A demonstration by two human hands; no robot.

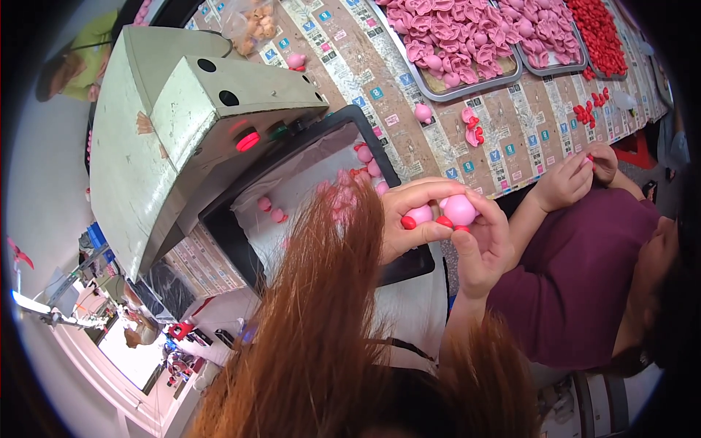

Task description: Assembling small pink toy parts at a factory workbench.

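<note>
My left hand (403, 213) is closed round a small pink ball-shaped figure (421, 216) with a red foot. Its thumb and fingertips also meet a second pink figure (461, 211) with red feet, right beside the first. My right hand (488, 244) grips that second figure from the right, thumb below and fingers above. Below and left of my hands lies a black tray (382, 162) lined with pale sheet, with several pink and red figures in it. Long brown hair hangs over part of the tray and my left forearm.
A pale green metal machine (175, 95) with a lit red button (248, 141) overhangs the tray's left side. Trays of pink parts (467, 91) and red parts (600, 40) stand at the back right. A co-worker's hands (573, 179) work close by on the right.
</note>
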